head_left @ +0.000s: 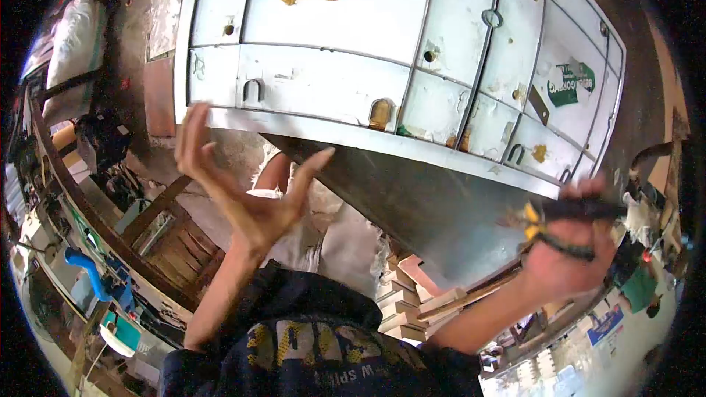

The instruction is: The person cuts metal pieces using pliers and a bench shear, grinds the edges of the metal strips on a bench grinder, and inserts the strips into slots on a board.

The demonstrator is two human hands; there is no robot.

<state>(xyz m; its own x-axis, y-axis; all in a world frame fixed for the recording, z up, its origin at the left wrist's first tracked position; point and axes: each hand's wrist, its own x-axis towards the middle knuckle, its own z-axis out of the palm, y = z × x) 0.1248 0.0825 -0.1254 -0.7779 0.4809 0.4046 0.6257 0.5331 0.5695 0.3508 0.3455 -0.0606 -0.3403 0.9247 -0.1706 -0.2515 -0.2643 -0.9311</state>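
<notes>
The big white panel (331, 22) is in front of you, over the dark worktop (419, 206). Its long side runs left to right, dipping lower on the right. Your left hand (250, 198) has its fingers spread by the near left corner; you can't tell if they touch. Your right hand (573, 257) grips a blurry black and yellow tool (581, 209) near the right corner.

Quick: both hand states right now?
Left hand: open, fingers spread by the white panel; contact can't be told.
Right hand: closed, holding a black-and-yellow tool, blurred.
</notes>
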